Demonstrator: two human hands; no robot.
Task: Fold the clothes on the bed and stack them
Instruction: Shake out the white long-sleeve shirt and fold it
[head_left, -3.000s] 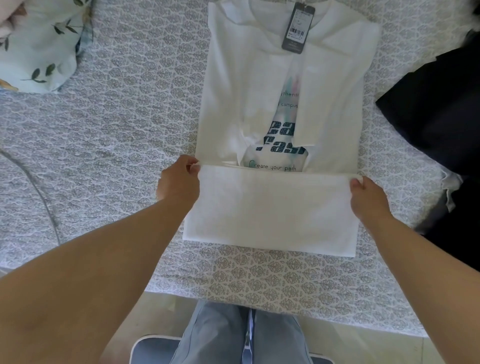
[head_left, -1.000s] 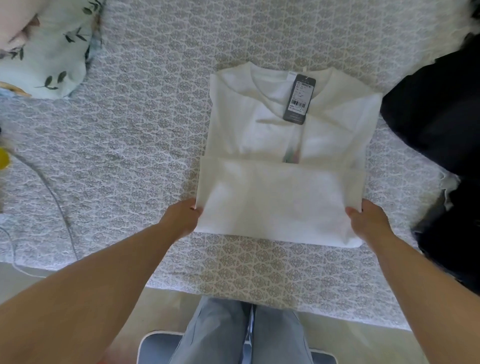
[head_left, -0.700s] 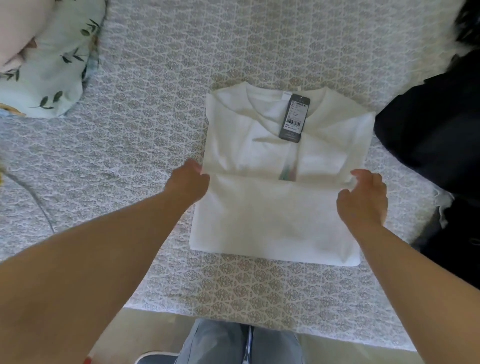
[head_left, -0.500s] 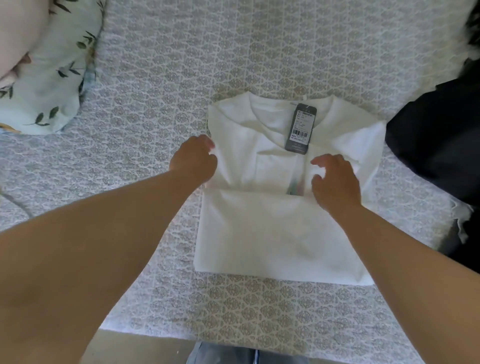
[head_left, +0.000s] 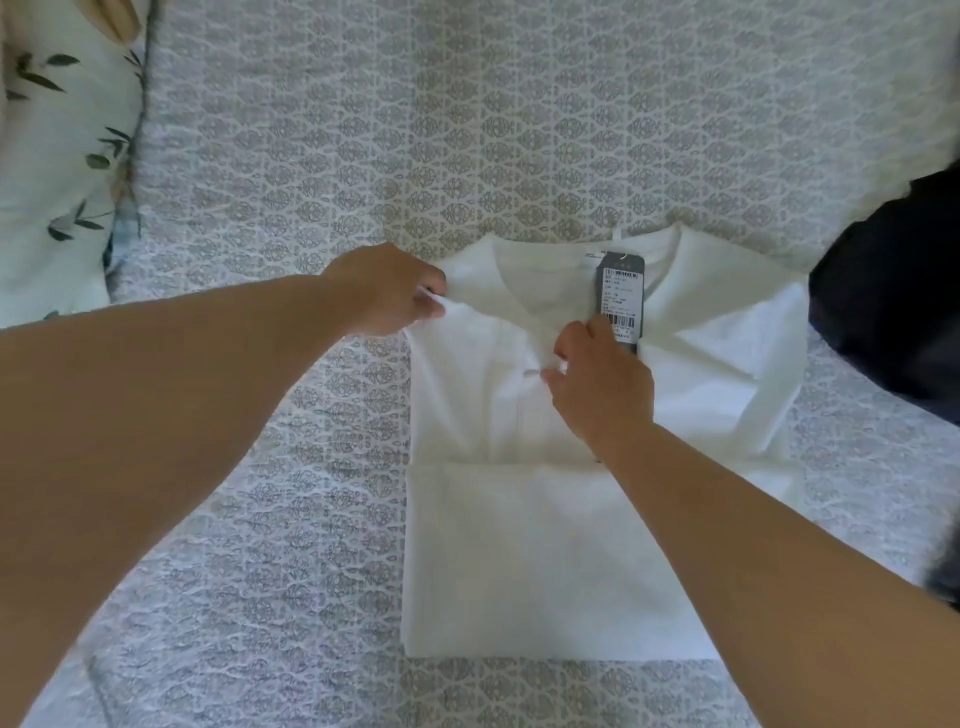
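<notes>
A white T-shirt (head_left: 524, 561) lies on the patterned bedspread (head_left: 322, 156), sides folded in and its bottom part folded up over the middle. A dark price tag (head_left: 621, 291) hangs at the collar. My left hand (head_left: 389, 293) pinches the shirt's upper left shoulder corner. My right hand (head_left: 602, 387) pinches the cloth at the middle of the chest, just below the tag. My right forearm crosses the folded lower part.
A pale pillow with a leaf print (head_left: 57, 171) lies at the upper left. Dark clothing (head_left: 898, 306) is heaped at the right edge, close to the shirt's right shoulder. The bedspread stretches beyond the shirt and to its left.
Both hands let go of the folded-up hem and moved up the shirt; the left now pinches the shoulder corner and the right pinches the chest cloth. My view shifted forward over the bed.
</notes>
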